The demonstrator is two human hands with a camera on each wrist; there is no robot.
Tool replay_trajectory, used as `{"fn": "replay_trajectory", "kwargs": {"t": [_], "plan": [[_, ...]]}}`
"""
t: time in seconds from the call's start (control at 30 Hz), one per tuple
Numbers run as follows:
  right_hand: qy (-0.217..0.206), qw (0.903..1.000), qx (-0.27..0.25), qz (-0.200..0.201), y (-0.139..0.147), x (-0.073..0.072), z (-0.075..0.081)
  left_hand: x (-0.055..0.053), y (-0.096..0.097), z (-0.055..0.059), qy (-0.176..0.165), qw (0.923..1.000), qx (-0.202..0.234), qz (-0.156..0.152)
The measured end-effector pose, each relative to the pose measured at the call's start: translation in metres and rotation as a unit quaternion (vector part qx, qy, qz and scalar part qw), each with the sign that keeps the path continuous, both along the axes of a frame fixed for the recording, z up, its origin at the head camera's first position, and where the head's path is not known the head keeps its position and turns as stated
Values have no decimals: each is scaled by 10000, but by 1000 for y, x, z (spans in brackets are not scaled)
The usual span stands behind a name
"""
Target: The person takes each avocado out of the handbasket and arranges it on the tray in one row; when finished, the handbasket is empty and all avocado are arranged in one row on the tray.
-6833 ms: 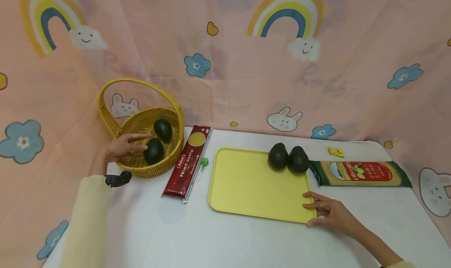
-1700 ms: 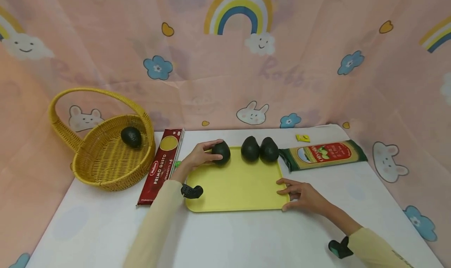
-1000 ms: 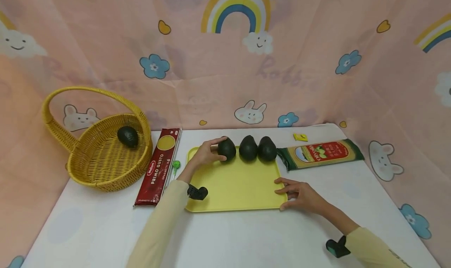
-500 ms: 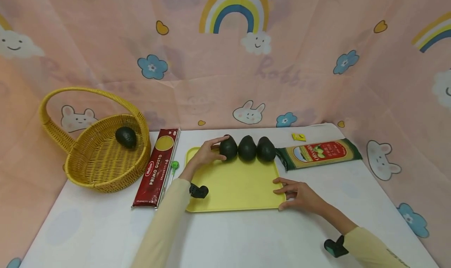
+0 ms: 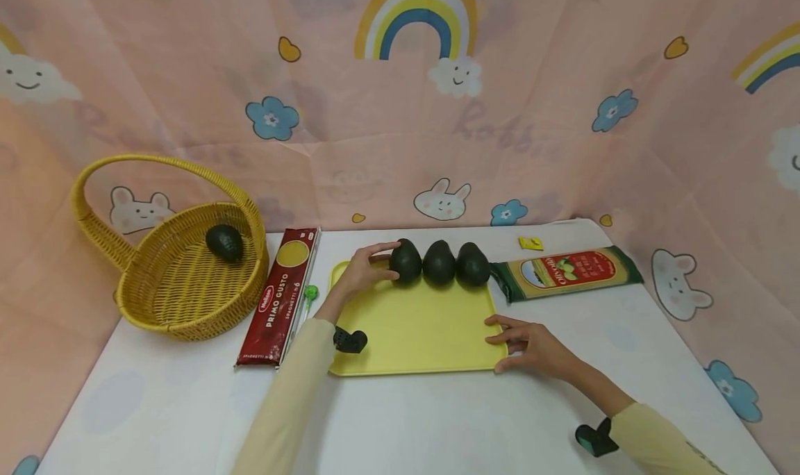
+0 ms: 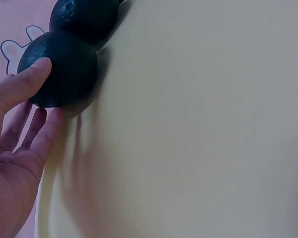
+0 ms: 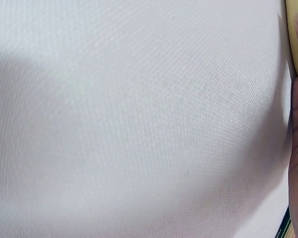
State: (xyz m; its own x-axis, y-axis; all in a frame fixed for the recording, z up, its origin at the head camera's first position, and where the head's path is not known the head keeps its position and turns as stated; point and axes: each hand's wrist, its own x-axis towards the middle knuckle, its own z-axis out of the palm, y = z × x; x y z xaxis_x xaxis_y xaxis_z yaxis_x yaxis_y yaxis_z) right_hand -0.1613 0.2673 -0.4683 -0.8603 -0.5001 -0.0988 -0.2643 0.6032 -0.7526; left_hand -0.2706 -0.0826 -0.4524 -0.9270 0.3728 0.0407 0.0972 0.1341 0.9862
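Three dark green avocados stand in a row along the far edge of the yellow tray: a left one, a middle one and a right one. My left hand is at the left avocado. In the left wrist view its thumb overlaps the avocado's side, and the other fingers reach fairly straight to its lower edge. My right hand holds the tray's right edge near the front corner, fingertips over the rim and thumb at the corner. The right wrist view shows only part of that hand.
A yellow wicker basket with one avocado stands at the left. Beside it lie a red spaghetti pack and a green lollipop. A green-and-gold pack and a small yellow packet lie right of the tray.
The left hand took an avocado out of the basket, set it on the tray and slid it right against the middle one. Now that hand has eased slightly left. The right hand stays at the tray.
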Motion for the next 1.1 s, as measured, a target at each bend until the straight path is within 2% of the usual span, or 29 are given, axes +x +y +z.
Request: {"fn": "replay_trajectory", "kwargs": {"t": [0.23,0.4,0.6,0.83,0.97,1.1], "plan": [[-23,10000,21,-2,-1,-1,4,1,-5,1,89,9999,107,68],[-37,10000,-20,-20,0,-1,3,2,-7,1,84,9995,150,250],[-115,9999,-61,-26,0,1,1,12,-11,6,227,9991,155,328],[-44,9999,-108,-8,-1,1,3,31,-29,26,275,9985,179,446],[-73,9999,-141,-24,-1,1,1,47,-51,41,315,9977,97,588],[-82,9999,-128,-61,-1,0,0,66,-79,59,358,9956,220,843]]}}
